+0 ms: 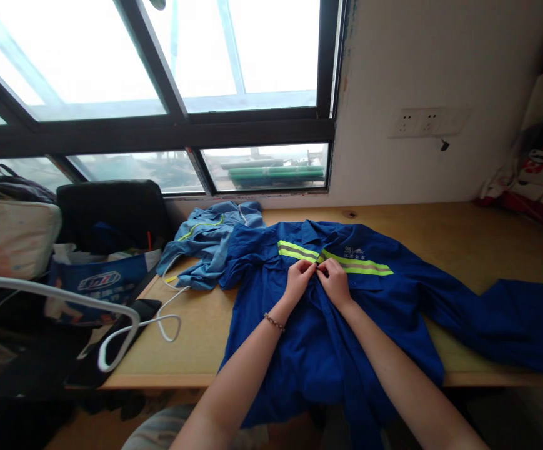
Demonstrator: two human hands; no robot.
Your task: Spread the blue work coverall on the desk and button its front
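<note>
A dark blue work jacket with yellow-green reflective strips lies spread on the wooden table, its lower hem hanging over the front edge. One sleeve stretches out to the right. At the chest, just below the strips, my left hand pinches one side of the jacket's front opening. My right hand pinches the other side right beside it, and the fingertips of both hands nearly meet. What lies between the fingertips is too small to make out. White lettering marks the chest on the right side.
A light blue garment lies crumpled at the back left of the table, touching the jacket. White cable or tubing curls at the left. A blue bag and a black chair back stand left. Wall sockets sit above the table.
</note>
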